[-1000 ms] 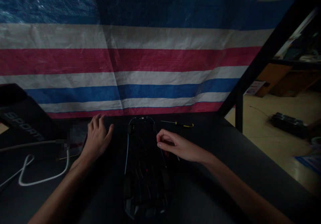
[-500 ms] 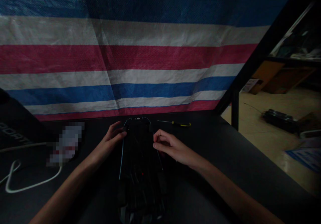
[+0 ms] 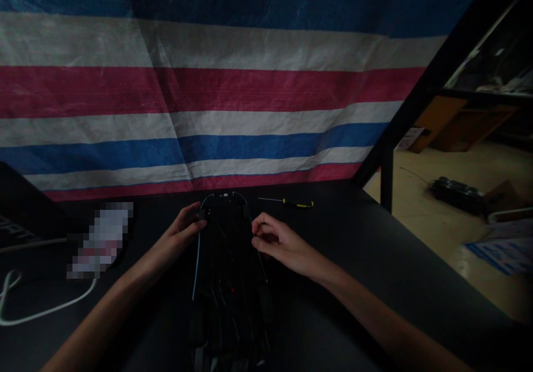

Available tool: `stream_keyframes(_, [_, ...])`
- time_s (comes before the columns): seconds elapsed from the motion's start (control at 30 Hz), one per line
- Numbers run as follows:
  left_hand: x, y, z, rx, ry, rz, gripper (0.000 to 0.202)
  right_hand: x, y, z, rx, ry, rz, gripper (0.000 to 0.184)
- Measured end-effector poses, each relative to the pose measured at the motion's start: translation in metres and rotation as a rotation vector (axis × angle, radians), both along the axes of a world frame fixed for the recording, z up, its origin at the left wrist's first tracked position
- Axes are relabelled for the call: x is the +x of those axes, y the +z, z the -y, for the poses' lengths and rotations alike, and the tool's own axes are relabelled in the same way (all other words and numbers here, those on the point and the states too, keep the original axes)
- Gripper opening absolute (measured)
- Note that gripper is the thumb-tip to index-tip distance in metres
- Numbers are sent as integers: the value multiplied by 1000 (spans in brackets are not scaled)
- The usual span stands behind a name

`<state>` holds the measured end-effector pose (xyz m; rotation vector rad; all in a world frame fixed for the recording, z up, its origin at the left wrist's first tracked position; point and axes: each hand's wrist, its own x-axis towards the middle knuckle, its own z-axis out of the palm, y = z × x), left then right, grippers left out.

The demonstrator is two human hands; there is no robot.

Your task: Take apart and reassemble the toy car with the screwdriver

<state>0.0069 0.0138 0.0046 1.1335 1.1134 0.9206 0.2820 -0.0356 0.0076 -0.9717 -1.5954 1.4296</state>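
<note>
A dark toy car (image 3: 227, 250) lies wheels-up on the black table, its blue-edged body pointing away from me. Against its far left wheel rests my left hand (image 3: 183, 225), the thumb on the wheel and the fingers curved round the outer side, steadying the car. Beside the car's right edge, my right hand (image 3: 270, 239) is closed in a pinch, thumb and index finger almost together. Whatever lies between those fingertips is too small and dark to make out. A screwdriver (image 3: 297, 202) with a yellow and black handle lies beyond my right hand.
A blurred-out flat object (image 3: 102, 239) and a white cable (image 3: 54, 313) lie at the left. Striped sheeting (image 3: 233, 91) hangs behind the black table (image 3: 353, 261). A dark box stands far left. Beyond the right edge, several things lie on the floor (image 3: 420, 205).
The whole view has shifted slightly, so everything appears a little further left. Both hands keep nearly the same places at the car.
</note>
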Motion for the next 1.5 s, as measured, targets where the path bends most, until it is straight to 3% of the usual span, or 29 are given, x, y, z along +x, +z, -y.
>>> stream_keyframes(0.1, [2, 3, 2, -5, 0, 12, 65, 2, -3, -3, -3, -25, -1, 26])
stream_keyframes(0.17, [3, 5, 3, -25, 22, 37, 62, 11, -4, -6, 63, -94, 105, 23])
stream_keyframes(0.3, [4, 3, 3, -107, 16, 128, 58, 32, -3, -10, 370, -370, 675, 19])
stream_keyframes(0.37, [4, 1, 2, -126, 0, 151, 57, 36, -5, -10, 438, -378, 877, 28])
stream_keyframes(0.43, [3, 0, 3, -128, -12, 157, 56, 35, -7, -9, 466, -337, 949, 34])
stream_keyframes(0.6, [3, 5, 6, -109, -66, 128, 54, 36, -1, -11, 469, -308, 731, 26])
stream_keyframes(0.8, [-1, 4, 6, -70, -127, 103, 52, 48, 23, -6, 509, -600, 160, 35])
stream_keyframes(0.9, [-2, 2, 6, -60, -137, 91, 54, 44, 27, 3, 552, -640, 0, 38])
stream_keyframes(1.17, [1, 9, 9, -61, -152, 68, 58, 30, 24, 16, 662, -503, -4, 36])
stream_keyframes(1.5, [5, 10, 9, -34, -156, 99, 58, 26, 21, 16, 688, -478, 24, 36])
